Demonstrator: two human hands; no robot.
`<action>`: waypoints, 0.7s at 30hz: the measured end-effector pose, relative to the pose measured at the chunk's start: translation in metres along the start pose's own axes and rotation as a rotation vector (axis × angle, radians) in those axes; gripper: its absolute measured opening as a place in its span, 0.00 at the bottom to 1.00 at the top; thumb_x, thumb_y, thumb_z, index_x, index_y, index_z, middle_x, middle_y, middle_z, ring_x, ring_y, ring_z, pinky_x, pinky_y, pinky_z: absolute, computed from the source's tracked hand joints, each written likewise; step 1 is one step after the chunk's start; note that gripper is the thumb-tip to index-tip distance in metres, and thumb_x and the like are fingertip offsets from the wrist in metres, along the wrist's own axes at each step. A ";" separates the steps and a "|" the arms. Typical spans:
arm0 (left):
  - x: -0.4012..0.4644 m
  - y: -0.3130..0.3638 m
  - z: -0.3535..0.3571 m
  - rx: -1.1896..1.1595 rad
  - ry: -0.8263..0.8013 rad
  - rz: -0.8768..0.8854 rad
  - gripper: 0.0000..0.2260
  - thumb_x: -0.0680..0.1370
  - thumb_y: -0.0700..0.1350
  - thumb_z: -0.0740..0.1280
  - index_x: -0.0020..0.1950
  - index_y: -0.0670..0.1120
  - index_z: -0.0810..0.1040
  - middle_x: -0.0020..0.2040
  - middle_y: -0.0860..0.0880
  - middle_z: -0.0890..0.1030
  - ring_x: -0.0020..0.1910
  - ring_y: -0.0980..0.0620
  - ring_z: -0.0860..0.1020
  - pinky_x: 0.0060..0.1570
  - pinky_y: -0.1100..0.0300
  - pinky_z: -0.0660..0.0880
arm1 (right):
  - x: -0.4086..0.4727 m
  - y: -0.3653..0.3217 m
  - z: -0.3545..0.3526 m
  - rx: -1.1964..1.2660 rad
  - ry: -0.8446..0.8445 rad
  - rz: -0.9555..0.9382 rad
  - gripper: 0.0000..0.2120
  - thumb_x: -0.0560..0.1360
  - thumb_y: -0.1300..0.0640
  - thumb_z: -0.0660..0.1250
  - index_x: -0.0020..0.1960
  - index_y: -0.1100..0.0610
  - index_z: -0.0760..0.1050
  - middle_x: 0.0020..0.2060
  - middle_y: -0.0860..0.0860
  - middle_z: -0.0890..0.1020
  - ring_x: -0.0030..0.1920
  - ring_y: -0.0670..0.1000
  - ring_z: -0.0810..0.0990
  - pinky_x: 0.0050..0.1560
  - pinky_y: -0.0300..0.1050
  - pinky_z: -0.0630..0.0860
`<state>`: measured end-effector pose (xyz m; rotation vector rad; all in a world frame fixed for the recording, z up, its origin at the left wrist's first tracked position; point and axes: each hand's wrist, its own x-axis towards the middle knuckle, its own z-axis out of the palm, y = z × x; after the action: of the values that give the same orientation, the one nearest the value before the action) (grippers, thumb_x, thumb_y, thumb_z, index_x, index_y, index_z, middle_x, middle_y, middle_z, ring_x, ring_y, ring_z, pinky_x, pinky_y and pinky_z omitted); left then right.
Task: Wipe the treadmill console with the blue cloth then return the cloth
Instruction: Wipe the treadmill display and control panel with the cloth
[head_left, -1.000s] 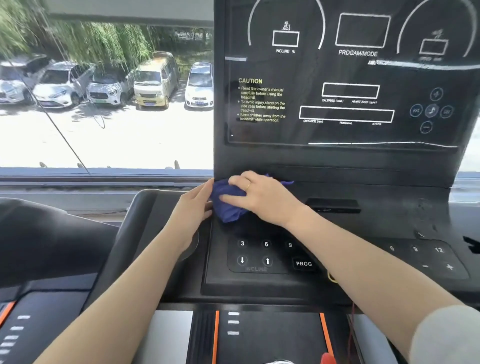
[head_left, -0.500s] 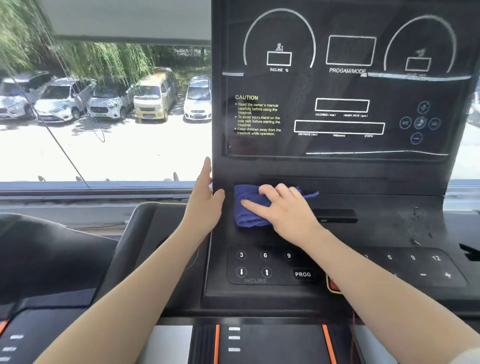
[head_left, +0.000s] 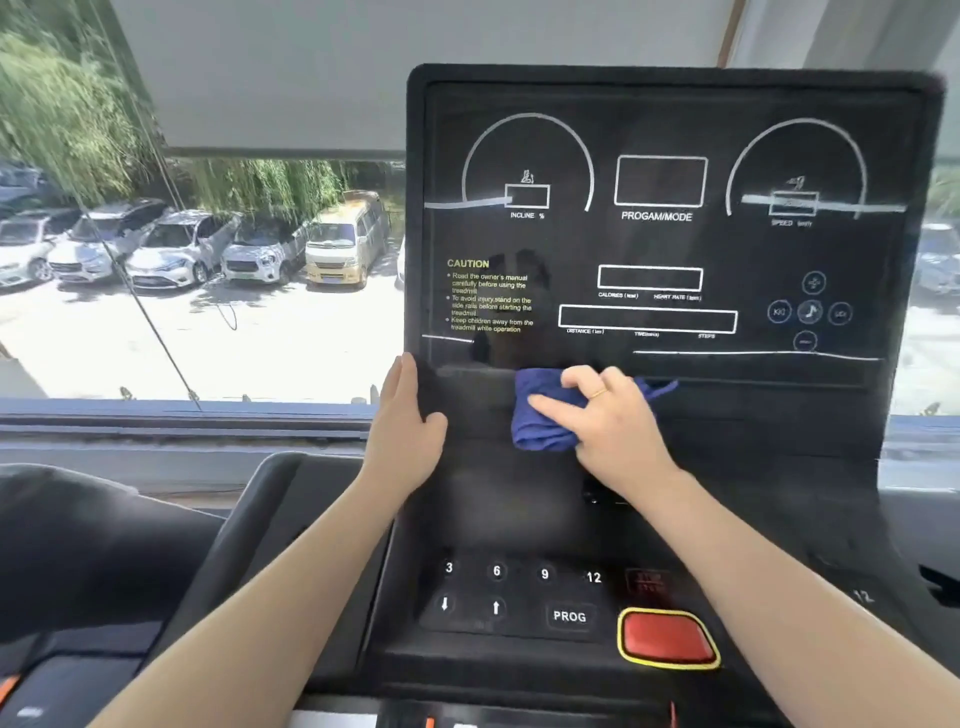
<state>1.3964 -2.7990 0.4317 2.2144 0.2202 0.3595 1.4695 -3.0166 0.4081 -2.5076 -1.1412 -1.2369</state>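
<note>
Parked cars (head_left: 176, 249) sit beyond the treadmill console (head_left: 670, 249). My right hand (head_left: 618, 431) presses the blue cloth (head_left: 540, 421) below its display, fingers seemingly curled. My left hand (head_left: 405, 431) rests flat on its left edge.

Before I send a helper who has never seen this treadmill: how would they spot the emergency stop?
Find the black console. On its lower panel, right of the PROG key, sits the stop button, the only red, yellow-rimmed control.
</note>
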 end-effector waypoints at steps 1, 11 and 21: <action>0.001 0.003 0.002 0.004 0.016 -0.019 0.31 0.76 0.35 0.57 0.76 0.44 0.47 0.77 0.49 0.48 0.75 0.52 0.48 0.68 0.64 0.49 | 0.005 -0.009 0.005 0.017 -0.022 -0.037 0.23 0.65 0.65 0.56 0.52 0.52 0.82 0.51 0.52 0.69 0.33 0.55 0.70 0.34 0.46 0.70; -0.002 0.024 0.005 -0.119 0.106 -0.169 0.27 0.77 0.35 0.54 0.76 0.47 0.52 0.76 0.51 0.54 0.74 0.51 0.55 0.69 0.60 0.53 | 0.000 0.034 -0.022 -0.077 0.033 0.006 0.21 0.62 0.67 0.57 0.48 0.52 0.81 0.48 0.54 0.75 0.38 0.55 0.68 0.35 0.46 0.67; 0.007 0.011 -0.001 -0.305 0.112 -0.224 0.27 0.75 0.33 0.55 0.74 0.47 0.60 0.73 0.48 0.63 0.72 0.50 0.61 0.72 0.51 0.57 | 0.041 -0.036 0.009 0.003 -0.086 -0.211 0.23 0.66 0.61 0.52 0.50 0.48 0.81 0.47 0.52 0.80 0.36 0.56 0.74 0.34 0.44 0.70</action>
<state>1.4028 -2.8033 0.4418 1.8508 0.4400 0.3675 1.4663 -2.9641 0.4246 -2.5123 -1.4595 -1.1811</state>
